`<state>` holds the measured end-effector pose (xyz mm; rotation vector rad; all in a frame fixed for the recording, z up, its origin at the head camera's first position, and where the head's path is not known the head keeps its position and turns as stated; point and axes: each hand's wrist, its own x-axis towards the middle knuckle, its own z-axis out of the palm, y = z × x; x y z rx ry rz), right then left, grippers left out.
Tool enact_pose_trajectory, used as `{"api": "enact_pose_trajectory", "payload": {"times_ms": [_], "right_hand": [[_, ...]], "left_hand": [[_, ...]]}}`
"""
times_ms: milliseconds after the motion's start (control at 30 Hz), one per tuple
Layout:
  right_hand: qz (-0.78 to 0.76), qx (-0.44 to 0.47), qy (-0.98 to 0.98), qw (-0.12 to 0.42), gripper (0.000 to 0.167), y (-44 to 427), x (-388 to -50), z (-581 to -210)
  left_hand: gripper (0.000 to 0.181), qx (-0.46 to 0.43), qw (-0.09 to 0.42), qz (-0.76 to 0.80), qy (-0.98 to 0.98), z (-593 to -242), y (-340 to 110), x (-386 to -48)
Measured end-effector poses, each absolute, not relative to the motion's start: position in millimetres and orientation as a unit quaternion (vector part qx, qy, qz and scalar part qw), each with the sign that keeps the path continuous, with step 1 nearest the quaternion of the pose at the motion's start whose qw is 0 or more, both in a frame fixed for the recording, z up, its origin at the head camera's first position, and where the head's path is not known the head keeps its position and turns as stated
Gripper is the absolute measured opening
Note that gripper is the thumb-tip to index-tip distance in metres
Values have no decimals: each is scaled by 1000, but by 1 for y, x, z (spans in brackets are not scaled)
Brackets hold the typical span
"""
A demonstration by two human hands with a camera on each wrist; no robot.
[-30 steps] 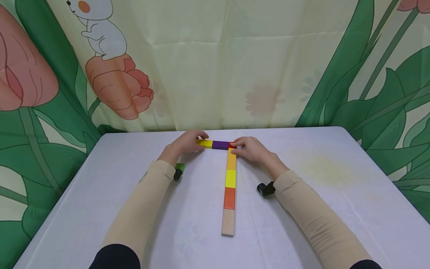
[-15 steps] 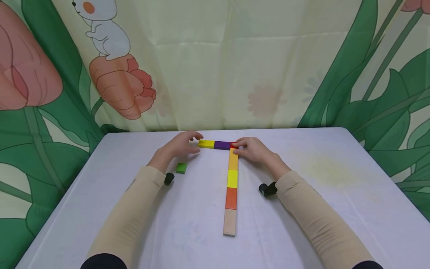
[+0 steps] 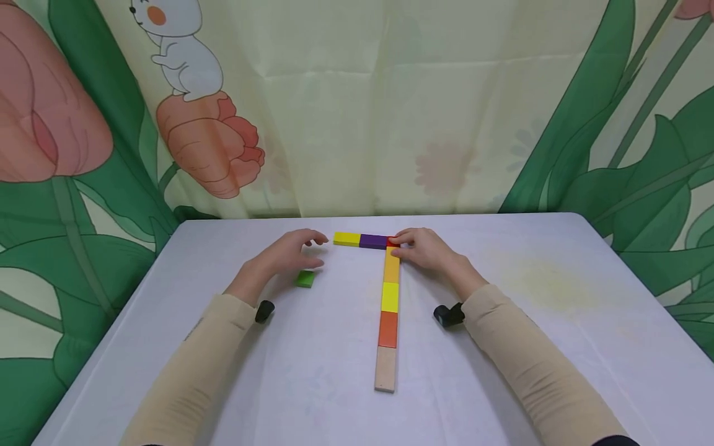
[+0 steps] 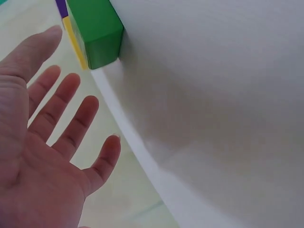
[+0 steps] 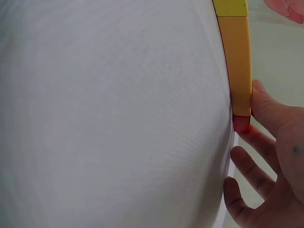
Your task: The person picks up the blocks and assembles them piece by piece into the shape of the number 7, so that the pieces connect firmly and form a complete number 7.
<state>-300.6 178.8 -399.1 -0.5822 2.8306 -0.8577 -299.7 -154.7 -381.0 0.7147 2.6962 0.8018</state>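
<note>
My left hand (image 3: 284, 255) hovers over the table with fingers apart and holds nothing. Just below it stands a green block (image 3: 305, 279), which the left wrist view shows as taller than it is wide. To the right of the left fingertips, apart from them, lies a yellow block (image 3: 347, 239) with a purple block (image 3: 373, 241) end to end. A red block (image 3: 392, 241) is at the corner, partly covered by my right hand (image 3: 426, 251). The right index finger touches that red block, while the thumb rests against the orange-yellow block (image 3: 392, 266) adjoining it.
From the corner, the row runs toward me through a second yellow block (image 3: 390, 297), an orange block (image 3: 387, 329) and a plain wooden block (image 3: 385, 369). A white cloth covers the table (image 3: 502, 384). Behind hangs a printed curtain (image 3: 357, 136).
My left hand has let go of the yellow block's end and drawn back left toward the green block, now fully in sight. The right hand stays at the red block; the view shifts slightly.
</note>
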Motion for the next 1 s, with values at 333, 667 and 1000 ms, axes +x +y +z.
{"api": "enact_pose_trajectory", "payload": {"times_ms": [333,667,1000], "right_hand": [[-281,-180,939,80,45,177,-301,-398],[-280,-176,940,83,44,175,-302,-398],[-288,-176,938,83,45,178,-302,-398]], "left_hand": [[48,253,127,274,919,-377,-174,-276],[47,245,150,268,920,-379,-186,-259],[39,276,138,265,913,-382,-183,-256]]}}
